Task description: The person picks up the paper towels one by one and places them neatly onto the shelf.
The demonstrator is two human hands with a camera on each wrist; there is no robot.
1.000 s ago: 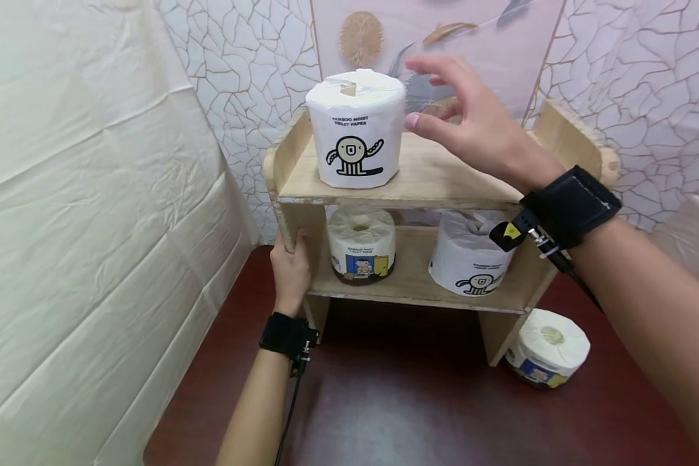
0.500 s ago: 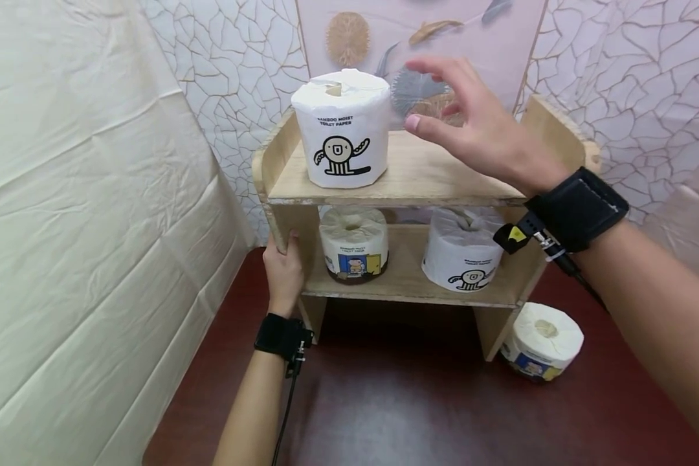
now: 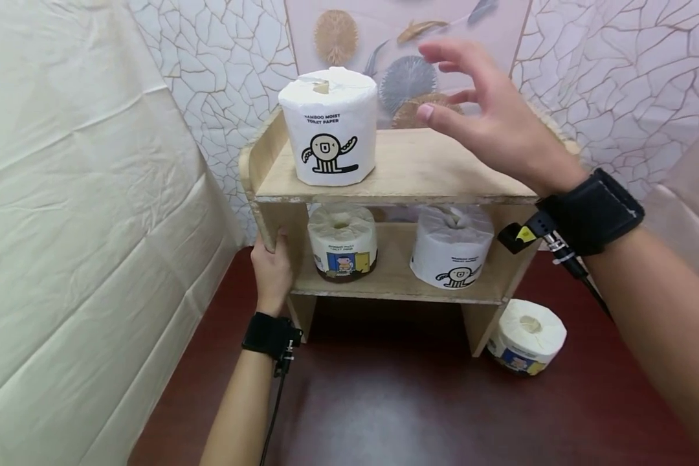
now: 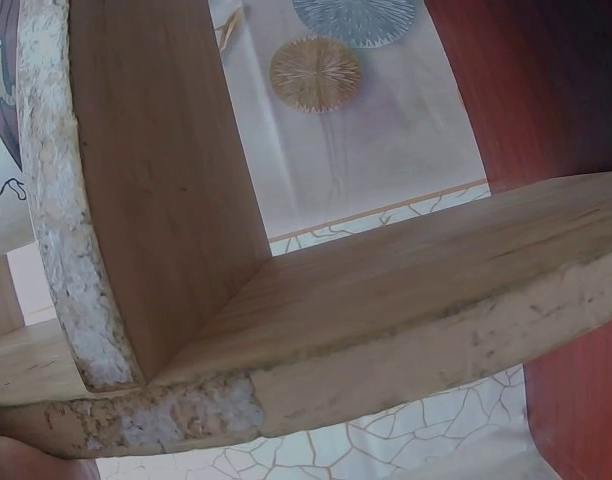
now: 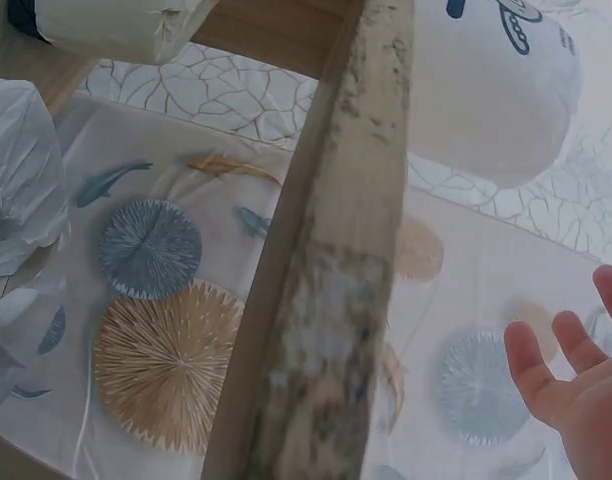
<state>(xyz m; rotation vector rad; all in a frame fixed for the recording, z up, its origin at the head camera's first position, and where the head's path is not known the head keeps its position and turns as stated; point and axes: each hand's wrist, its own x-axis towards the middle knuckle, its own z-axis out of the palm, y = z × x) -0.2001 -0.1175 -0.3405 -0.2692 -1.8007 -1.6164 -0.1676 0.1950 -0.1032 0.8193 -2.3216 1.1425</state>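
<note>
A small wooden shelf [image 3: 419,171] stands on a dark red floor against a patterned wall. A wrapped toilet paper roll [image 3: 329,126] with a cartoon figure stands upright on the left of the top board. My right hand [image 3: 483,116] hovers open above that board, to the right of the roll and apart from it. Lower down, my left hand [image 3: 272,265] grips the shelf's left side panel near its front edge. On the lower board stand a roll with a colourful label [image 3: 342,241] and a second cartoon roll [image 3: 451,246]. The left wrist view shows only shelf boards [image 4: 386,300].
Another labelled roll [image 3: 525,335] sits on the floor by the shelf's right leg. A cream sheet [image 3: 81,226] hangs along the left side. The wall behind carries a crackle pattern and a pink panel with fish [image 3: 408,39]. Dark red floor [image 3: 396,401] lies before the shelf.
My right hand has drawn back to the right, away from the top roll, fingers still spread. The view has shifted slightly. The left hand keeps its hold on the side panel.
</note>
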